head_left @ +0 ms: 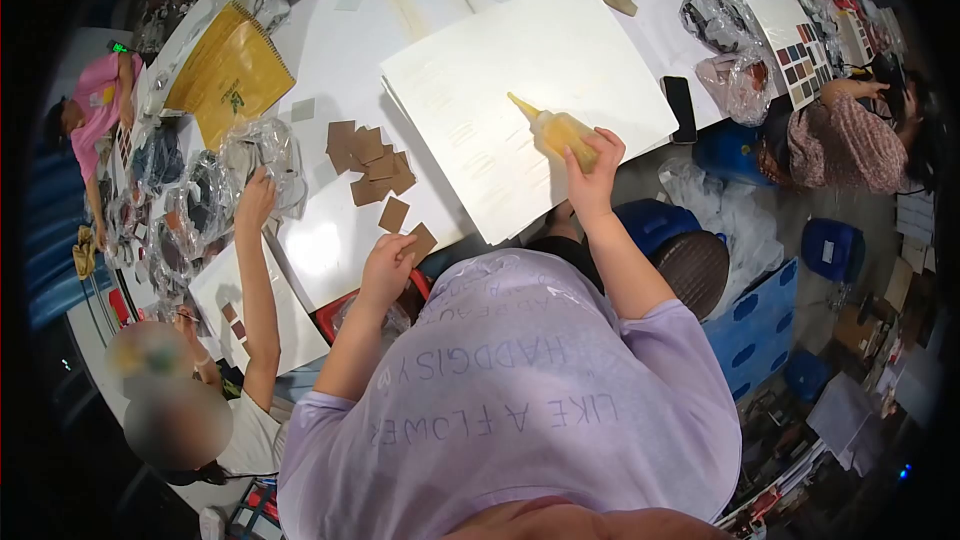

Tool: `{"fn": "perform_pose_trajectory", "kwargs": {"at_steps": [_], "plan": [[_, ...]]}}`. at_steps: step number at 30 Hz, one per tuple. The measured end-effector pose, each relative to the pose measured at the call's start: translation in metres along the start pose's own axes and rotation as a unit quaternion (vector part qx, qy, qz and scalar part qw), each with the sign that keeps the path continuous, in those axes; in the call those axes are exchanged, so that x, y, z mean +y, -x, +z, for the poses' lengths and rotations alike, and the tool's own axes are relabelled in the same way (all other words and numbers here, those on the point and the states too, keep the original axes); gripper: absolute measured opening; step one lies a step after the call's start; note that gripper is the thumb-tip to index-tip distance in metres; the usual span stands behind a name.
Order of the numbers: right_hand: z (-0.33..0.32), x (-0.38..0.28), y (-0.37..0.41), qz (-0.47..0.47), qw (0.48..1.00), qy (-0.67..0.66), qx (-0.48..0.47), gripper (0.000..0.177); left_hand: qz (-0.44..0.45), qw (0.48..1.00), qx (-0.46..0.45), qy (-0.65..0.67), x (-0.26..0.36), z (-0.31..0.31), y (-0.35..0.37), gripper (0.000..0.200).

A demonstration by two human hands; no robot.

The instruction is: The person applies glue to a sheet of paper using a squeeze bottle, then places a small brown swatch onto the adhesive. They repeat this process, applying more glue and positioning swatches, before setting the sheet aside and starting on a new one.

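My right hand (597, 172) is wrapped round a squeeze bottle (562, 130) of yellowish glue, tilted over a stack of white sheets (480, 70). The bottle's long yellow nozzle points up and to the left, above the top sheet, which carries faint glue-like streaks. At the table's front edge, my left hand (385, 268) pinches a brown square swatch (421, 242). Just beyond it lies a loose brown swatch (393, 214), and a scattered pile of similar swatches (370, 160) sits left of the sheets.
At left, a co-worker's arm (262, 290) reaches to plastic-wrapped material (265, 155) beside a yellow bag (235, 75). A black phone (679, 108) lies right of the sheets. Another person (850, 145) sits at right, near a swatch card (792, 50). A stool (690, 270) stands below.
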State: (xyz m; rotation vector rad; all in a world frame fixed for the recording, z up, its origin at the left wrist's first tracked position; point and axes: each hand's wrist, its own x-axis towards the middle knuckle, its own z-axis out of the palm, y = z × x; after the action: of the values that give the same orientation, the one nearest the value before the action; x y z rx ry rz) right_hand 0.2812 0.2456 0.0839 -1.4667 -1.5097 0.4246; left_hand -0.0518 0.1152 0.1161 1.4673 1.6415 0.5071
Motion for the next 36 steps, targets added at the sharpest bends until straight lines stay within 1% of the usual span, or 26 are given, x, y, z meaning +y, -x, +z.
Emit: {"fn": "perform_pose_trajectory", "kwargs": {"at_steps": [3,6,7,9,12,13,15,18,21,22,25,29,32,35,36], "plan": [[0.003,0.003,0.005,-0.023,0.999,-0.001,-0.025,0.040,0.002,1.000,0.004,0.008,0.001,0.000,-0.002,0.029],[0.006,-0.004,0.007,0.003,0.996,-0.070,-0.064,0.039,0.006,1.000,0.009,0.012,0.000,0.000,-0.002,0.029],[0.009,-0.001,0.006,0.051,0.991,-0.116,-0.035,0.039,0.008,1.000,0.011,0.013,-0.001,0.000,-0.003,0.029],[0.020,0.004,-0.001,0.148,0.967,-0.208,0.021,0.039,0.011,1.000,0.013,0.009,-0.003,0.000,-0.003,0.029],[0.021,0.004,-0.022,0.048,0.996,-0.069,0.021,0.040,-0.008,1.000,-0.001,-0.012,-0.003,-0.003,-0.004,0.029],[0.022,0.005,-0.025,0.039,0.998,-0.053,0.016,0.039,-0.019,1.000,-0.007,-0.021,-0.003,-0.005,-0.004,0.029],[0.025,0.005,-0.026,0.020,1.000,-0.023,0.004,0.038,-0.018,1.000,0.007,0.002,-0.007,-0.004,-0.004,0.029],[0.028,0.000,-0.018,-0.003,0.999,-0.030,-0.032,0.038,-0.014,0.999,0.025,0.029,-0.012,-0.001,-0.004,0.030],[0.031,-0.009,-0.019,-0.014,0.996,-0.068,-0.050,0.038,-0.016,0.999,0.030,0.032,-0.013,-0.001,-0.003,0.030],[0.036,-0.007,-0.022,0.001,0.997,-0.074,-0.016,0.037,-0.017,0.999,0.031,0.032,-0.012,-0.002,-0.002,0.030],[0.043,-0.006,-0.039,0.009,0.999,-0.033,0.023,0.036,-0.004,0.999,0.037,0.015,-0.014,-0.003,0.000,0.030],[0.048,0.003,-0.036,-0.020,0.999,-0.012,-0.025,0.038,0.006,0.998,0.050,0.022,-0.019,-0.001,0.002,0.029],[0.052,0.001,-0.034,0.013,0.992,-0.103,-0.070,0.038,0.014,0.998,0.058,0.019,-0.021,-0.001,0.003,0.028],[0.065,0.004,-0.053,0.134,0.973,-0.187,0.009,0.038,-0.002,0.998,0.058,0.033,-0.012,-0.006,0.005,0.028],[0.066,0.005,-0.058,0.093,0.986,-0.136,0.005,0.037,-0.011,0.998,0.056,0.034,-0.011,-0.007,0.007,0.028]]}}
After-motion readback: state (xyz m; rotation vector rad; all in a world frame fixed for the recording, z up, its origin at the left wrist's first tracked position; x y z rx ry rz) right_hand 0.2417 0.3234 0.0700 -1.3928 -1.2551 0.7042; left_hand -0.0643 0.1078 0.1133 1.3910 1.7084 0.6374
